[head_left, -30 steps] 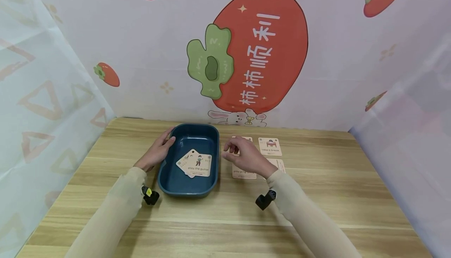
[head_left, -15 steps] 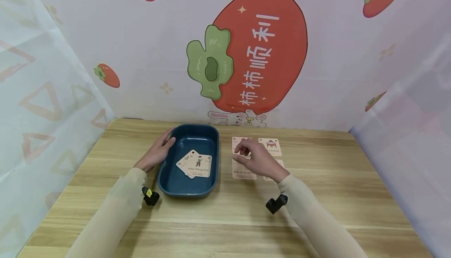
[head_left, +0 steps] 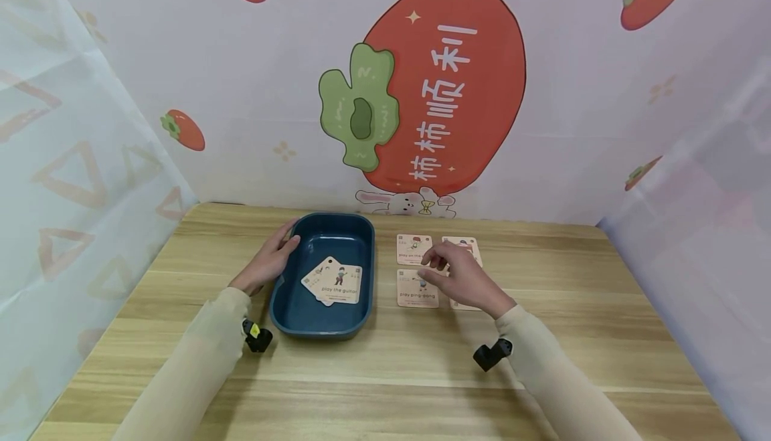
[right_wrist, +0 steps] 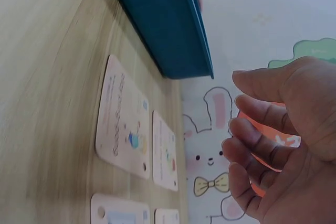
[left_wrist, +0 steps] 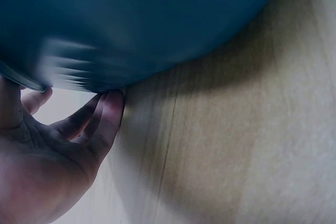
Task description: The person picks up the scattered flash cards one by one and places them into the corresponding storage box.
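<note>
A deep blue tray (head_left: 322, 227) stands left of centre on the wooden table. My left hand (head_left: 268, 260) holds its left side, the thumb over the rim; in the left wrist view the fingertips (left_wrist: 111, 106) touch the outer wall low down. Inside lies a "play the guitar" card (head_left: 342, 282), overlapping another card (head_left: 319, 279). My right hand (head_left: 460, 277) hovers above the cards right of the tray, fingers loosely curled with nothing in them. Beside it lie the "play ping-pong" card (head_left: 415, 294) and a "play on the…" card (head_left: 411, 248). It partly hides two more cards, one behind (head_left: 472, 247), one in front (head_left: 460, 306).
A white cloth backdrop (head_left: 259, 173) with persimmon and rabbit prints rises at the table's back edge. Cloth walls flank the left and right sides. Bare wooden tabletop (head_left: 361, 387) stretches in front of the tray and cards.
My right hand has moved right, away from the tray, uncovering the "play ping-pong" and "play on the…" cards and covering part of the right-hand ones. The left hand and tray stay put.
</note>
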The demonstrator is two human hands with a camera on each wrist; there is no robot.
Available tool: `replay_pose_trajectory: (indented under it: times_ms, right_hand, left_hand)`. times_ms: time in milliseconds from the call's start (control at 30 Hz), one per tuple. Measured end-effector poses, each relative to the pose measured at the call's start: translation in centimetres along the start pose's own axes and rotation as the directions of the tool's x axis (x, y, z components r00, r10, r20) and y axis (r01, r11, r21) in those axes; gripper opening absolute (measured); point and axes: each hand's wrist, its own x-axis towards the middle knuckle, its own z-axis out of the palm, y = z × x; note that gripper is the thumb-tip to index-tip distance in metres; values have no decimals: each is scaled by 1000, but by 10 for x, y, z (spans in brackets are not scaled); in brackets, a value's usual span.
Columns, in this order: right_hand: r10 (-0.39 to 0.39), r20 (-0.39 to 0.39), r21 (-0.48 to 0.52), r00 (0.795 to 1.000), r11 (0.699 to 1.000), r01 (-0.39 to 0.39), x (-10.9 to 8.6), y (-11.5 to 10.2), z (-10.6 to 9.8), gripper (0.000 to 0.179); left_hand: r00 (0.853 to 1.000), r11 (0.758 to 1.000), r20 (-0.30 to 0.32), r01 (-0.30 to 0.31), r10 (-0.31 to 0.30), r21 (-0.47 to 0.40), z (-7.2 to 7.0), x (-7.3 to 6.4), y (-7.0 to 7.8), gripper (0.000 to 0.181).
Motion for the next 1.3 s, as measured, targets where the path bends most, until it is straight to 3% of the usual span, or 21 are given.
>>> replay_pose_trajectory:
  times_ms: [733,1000,1300]
  right_hand:
    - [97,-38,-31,995,995,-98,-28,43,-17,20]
    - [177,-20,-40,984,983,-178,-36,57,-23,21]
    - [212,-6,-51,977,976,-212,-42,73,-27,25]
  left_hand:
    - [1000,1000,4,0,0,-1,0,-1,-1,60]
    - [1000,1000,3,2,-2,5,0,0,-1,61]
    - [1000,1000,0,11,-11,9,0,1,-2,60]
